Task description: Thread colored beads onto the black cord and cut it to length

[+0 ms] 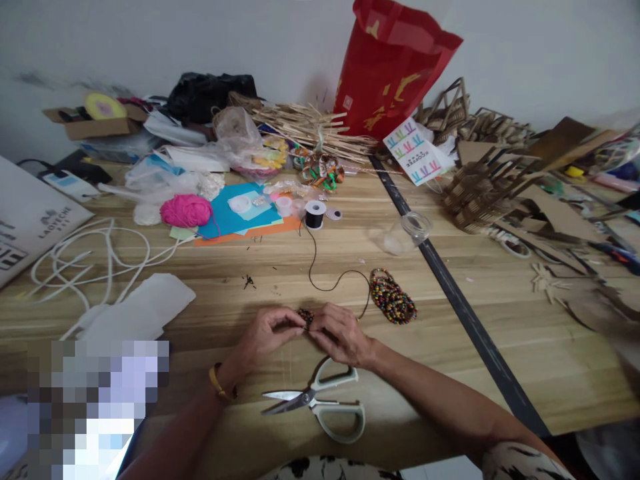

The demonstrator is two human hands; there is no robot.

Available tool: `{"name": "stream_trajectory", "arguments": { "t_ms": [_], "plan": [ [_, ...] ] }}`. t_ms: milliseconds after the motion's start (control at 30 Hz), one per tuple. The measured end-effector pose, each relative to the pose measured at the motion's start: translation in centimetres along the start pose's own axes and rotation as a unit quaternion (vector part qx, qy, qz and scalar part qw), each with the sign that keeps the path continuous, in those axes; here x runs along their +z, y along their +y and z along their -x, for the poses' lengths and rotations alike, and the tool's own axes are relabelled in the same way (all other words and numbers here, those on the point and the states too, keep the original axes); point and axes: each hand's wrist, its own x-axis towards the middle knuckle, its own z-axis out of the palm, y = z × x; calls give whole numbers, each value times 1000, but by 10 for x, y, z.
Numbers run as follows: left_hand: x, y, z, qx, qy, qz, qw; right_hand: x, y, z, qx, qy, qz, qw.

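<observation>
Both hands meet over the middle of the table at a small loop of multicoloured beads (305, 316). My left hand (270, 331) pinches its near left side between thumb and forefinger. On the other side my right hand (343, 335) is closed over the beads, hiding part of them. A black cord (320, 283) runs from near the right hand up to a spool (315, 215) of black cord. To the right lies a pile of beaded strands (393, 297). Scissors (313, 399) with pale handles lie just below the hands, blades pointing left and slightly apart.
A clear plastic jar (407, 233) lies right of the spool. Pink yarn (186, 211) and coloured paper (227, 223) sit at the left back. White cable (107, 250) coils at left. Woven baskets (470, 193) and a red bag (390, 73) stand behind. Black scraps (249, 282) dot the tabletop.
</observation>
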Motion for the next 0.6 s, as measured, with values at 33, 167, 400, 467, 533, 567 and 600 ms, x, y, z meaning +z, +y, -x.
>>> {"name": "stream_trajectory", "arguments": {
  "t_ms": [33,167,400,467,533,567,600],
  "plan": [
    [0,0,0,-3,1,2,1000,0,0,0,0,0,1,1000],
    [1,0,0,-12,1,7,1000,0,0,0,-1,-2,7,1000],
    [1,1,0,-2,0,9,1000,2,2,2,-2,0,4,1000],
    [1,1,0,0,-2,5,1000,1,2,2,0,-2,2,1000],
    [1,0,1,0,-1,2,1000,1,2,2,2,-5,4,1000],
    [1,0,1,-1,-1,1,1000,1,2,2,2,-6,5,1000],
    [1,0,1,-1,-2,0,1000,1,1,2,2,-6,6,1000]
  ]
}}
